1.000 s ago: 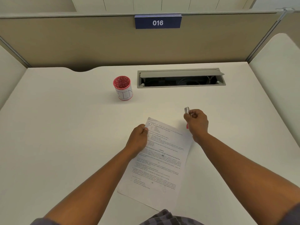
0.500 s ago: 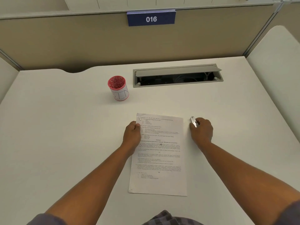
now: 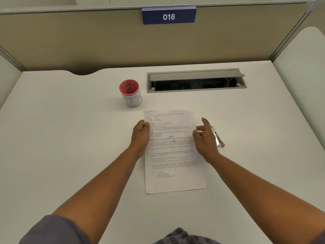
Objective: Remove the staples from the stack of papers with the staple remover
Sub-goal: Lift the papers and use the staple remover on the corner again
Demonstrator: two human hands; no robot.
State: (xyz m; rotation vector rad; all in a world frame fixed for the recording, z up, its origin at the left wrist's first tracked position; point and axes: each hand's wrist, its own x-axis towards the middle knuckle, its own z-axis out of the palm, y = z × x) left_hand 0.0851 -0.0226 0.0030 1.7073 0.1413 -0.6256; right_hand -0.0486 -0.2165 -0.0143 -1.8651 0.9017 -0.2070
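Note:
A stack of printed white papers point(image 3: 173, 155) lies flat and square on the white desk, its top left corner crumpled. My left hand point(image 3: 140, 133) pinches the stack's left edge near the top. My right hand point(image 3: 204, 138) hovers over the stack's right edge with fingers spread, holding nothing. The metal staple remover point(image 3: 217, 137) with a red end lies on the desk just right of that hand.
A red mesh cup point(image 3: 130, 93) with a white label reading BIN stands behind the papers, small bits inside. An open grey cable hatch point(image 3: 196, 80) is set in the desk point(image 3: 70, 138) at the back. Beige partition walls with a blue 016 sign point(image 3: 168, 16) enclose the desk.
The papers were turned from tilted to straight on the desk. My right hand set the staple remover down beside them, let go and opened over the right edge.

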